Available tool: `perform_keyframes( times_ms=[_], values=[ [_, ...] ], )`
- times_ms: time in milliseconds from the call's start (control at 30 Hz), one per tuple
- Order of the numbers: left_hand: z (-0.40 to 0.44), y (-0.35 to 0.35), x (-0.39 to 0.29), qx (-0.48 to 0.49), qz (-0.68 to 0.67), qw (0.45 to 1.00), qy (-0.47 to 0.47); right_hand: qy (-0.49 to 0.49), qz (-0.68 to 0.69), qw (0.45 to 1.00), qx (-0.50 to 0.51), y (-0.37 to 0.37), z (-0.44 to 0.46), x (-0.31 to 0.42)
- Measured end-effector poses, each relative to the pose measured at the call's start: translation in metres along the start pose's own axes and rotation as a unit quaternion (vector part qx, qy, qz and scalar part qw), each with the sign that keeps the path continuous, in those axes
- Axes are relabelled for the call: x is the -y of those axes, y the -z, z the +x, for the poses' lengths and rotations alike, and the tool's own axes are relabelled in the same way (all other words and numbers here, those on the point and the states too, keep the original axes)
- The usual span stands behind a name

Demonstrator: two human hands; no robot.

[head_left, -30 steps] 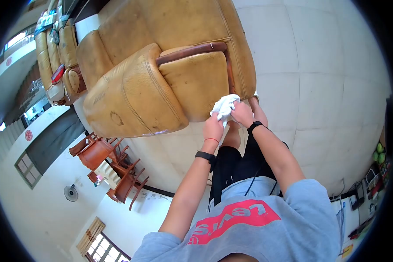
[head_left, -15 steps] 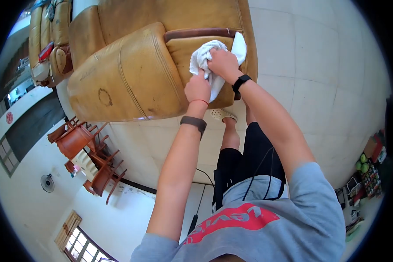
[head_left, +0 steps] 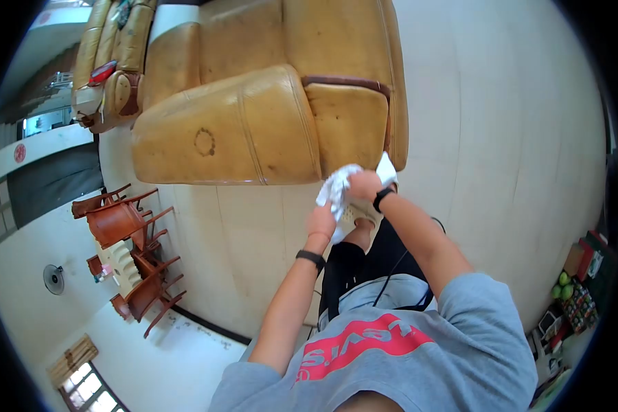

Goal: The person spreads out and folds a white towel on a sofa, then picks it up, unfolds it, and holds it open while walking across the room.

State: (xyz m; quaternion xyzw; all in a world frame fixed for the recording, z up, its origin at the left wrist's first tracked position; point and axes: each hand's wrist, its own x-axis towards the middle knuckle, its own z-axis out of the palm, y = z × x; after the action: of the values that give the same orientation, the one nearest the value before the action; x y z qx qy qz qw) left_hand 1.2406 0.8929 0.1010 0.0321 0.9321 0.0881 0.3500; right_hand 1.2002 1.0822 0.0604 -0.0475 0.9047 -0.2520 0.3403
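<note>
A bunched white cloth (head_left: 338, 185) hangs between my two hands, just off the near edge of a tan leather sofa (head_left: 220, 130). My left hand (head_left: 321, 221) is closed on the cloth's lower left part. Higher up and to the right, my right hand (head_left: 365, 185) grips it too, and a flat white corner sticks out beyond the knuckles. Closest to the cloth is the sofa's end panel (head_left: 350, 123), with dark trim along its top. The sofa arm carries a dark ring-shaped mark and small stains.
Pale floor tiles (head_left: 501, 137) stretch to the right. Wooden chairs (head_left: 120, 223) stand around a table at left. Another tan sofa (head_left: 127, 41) is at the upper left. A fan (head_left: 53, 279) is on the left wall. Boxes and green fruit (head_left: 563, 285) lie at far right.
Both hands have drawn the cloth away from the sofa's end panel, back toward my body. The panel is now uncovered, and the view has shifted.
</note>
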Motion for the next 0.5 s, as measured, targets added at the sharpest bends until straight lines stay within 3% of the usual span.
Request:
perform_keyframes(
  times_ms=[133,167,200,300,333,367,433,500],
  values=[
    [-0.046,-0.004,0.084,-0.003,-0.05,0.999,0.001,0.02,-0.034,0.998,0.04,-0.055,-0.035,0.031],
    [-0.06,-0.002,0.101,-0.015,-0.069,0.997,0.029,0.003,-0.018,1.0,-0.024,-0.056,-0.051,0.05],
    [-0.078,0.005,0.112,-0.068,-0.09,0.993,0.021,0.012,-0.004,1.0,-0.012,-0.069,-0.049,0.053],
    [-0.121,0.011,0.152,-0.167,-0.13,0.976,0.053,0.017,0.029,0.999,-0.01,-0.055,-0.071,0.093],
    [-0.156,0.056,0.135,-0.16,-0.156,0.972,0.068,0.042,0.016,0.999,-0.005,-0.05,-0.074,0.101],
    [-0.146,0.022,0.172,-0.176,-0.133,0.97,0.102,0.067,0.004,0.998,0.005,-0.044,-0.077,0.11],
    [-0.163,0.021,0.191,-0.222,-0.16,0.952,0.139,0.118,0.007,0.993,-0.019,-0.035,-0.08,0.121],
    [-0.196,0.02,0.208,-0.215,-0.18,0.948,0.149,0.097,-0.02,0.995,-0.016,-0.014,-0.092,0.133]
  ],
)
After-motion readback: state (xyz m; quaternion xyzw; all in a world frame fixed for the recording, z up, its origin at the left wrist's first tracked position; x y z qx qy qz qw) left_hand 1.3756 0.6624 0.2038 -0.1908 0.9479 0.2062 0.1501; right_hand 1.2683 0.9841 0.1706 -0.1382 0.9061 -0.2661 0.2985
